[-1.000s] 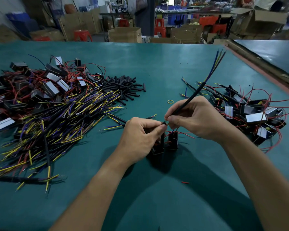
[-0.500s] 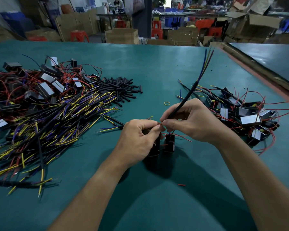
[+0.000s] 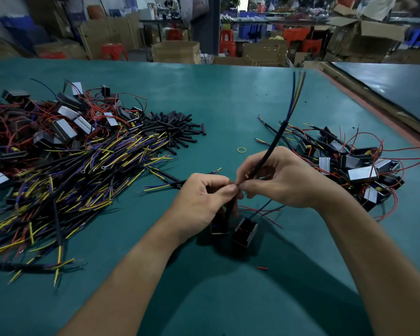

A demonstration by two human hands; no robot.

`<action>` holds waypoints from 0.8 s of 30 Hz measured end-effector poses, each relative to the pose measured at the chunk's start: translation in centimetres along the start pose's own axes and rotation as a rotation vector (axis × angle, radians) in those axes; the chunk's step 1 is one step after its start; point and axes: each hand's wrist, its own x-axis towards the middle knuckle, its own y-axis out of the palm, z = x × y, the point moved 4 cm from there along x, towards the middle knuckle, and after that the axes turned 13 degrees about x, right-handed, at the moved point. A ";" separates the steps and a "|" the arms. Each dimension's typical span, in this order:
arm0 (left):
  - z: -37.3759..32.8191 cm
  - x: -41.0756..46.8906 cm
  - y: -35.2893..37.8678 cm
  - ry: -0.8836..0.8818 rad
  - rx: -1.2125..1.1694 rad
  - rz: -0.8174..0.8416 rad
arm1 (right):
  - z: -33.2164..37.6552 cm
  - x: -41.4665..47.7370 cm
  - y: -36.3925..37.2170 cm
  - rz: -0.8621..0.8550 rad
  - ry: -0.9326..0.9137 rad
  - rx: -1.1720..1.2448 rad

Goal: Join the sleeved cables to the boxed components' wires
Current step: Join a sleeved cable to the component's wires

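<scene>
Sleeved cable [image 3: 273, 149] gripped in my right hand [image 3: 285, 181], left hand [image 3: 204, 198] pinching wire tips [image 3: 238, 185] w/ thumb n finger, 2 boxed components [image 3: 245, 232] on table [image 3: 228, 105] just below

Teal tabletop [image 3: 228, 98], matte, extends to a straight far edge. A second, darker tabletop [image 3: 398, 88] lies to the right, beyond a reddish-brown strip [image 3: 364, 103]. Behind them, cardboard boxes [image 3: 176, 52] crowd the floor, and one large box [image 3: 364, 37] has its flaps open. Red plastic stools [image 3: 113, 50] stand among them. Blue crates [image 3: 250, 30] sit further back. Dark pillar [image 3: 210, 23] at centre. Daylight shows through a far opening [image 3: 243, 0].
</scene>
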 end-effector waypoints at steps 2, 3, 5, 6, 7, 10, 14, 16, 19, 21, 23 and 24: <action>0.1 0.0 0.0 -0.034 -0.063 0.002 | -0.1 0.0 -0.1 -0.009 -0.001 0.030; 0.0 0.0 -0.1 -0.035 -0.071 -0.005 | -0.2 0.0 0.0 -0.012 0.007 0.047; -0.1 -0.1 -0.2 -0.015 -0.052 -0.035 | -0.4 0.2 0.1 -0.028 0.047 0.090; -0.1 -0.2 -0.2 0.004 -0.031 -0.051 | -0.5 0.2 0.1 -0.041 0.077 0.115; -0.2 -0.2 -0.2 0.026 -0.005 -0.064 | -0.7 0.3 0.1 -0.051 0.109 0.139; -0.3 -0.3 0.0 0.071 0.105 -0.098 | -1.0 0.1 0.2 -0.034 0.209 0.180; -0.7 -0.5 0.2 0.208 0.379 -0.174 | -1.2 -0.3 0.1 0.028 0.306 0.194; -1.0 -0.5 0.2 0.301 0.497 -0.217 | -1.3 -0.4 0.1 0.046 0.349 0.211; -1.5 -0.5 0.4 0.418 0.603 -0.218 | -1.4 -0.7 0.1 0.068 0.412 0.227; -1.7 -0.5 0.6 0.455 0.643 -0.212 | -1.4 -0.9 -0.1 0.079 0.432 0.225; -1.8 -0.5 0.7 0.484 0.684 -0.217 | -1.4 -1.0 -0.2 0.084 0.432 0.223; -1.9 -0.5 0.8 0.497 0.702 -0.222 | -1.4 -1.1 -0.3 0.084 0.429 0.224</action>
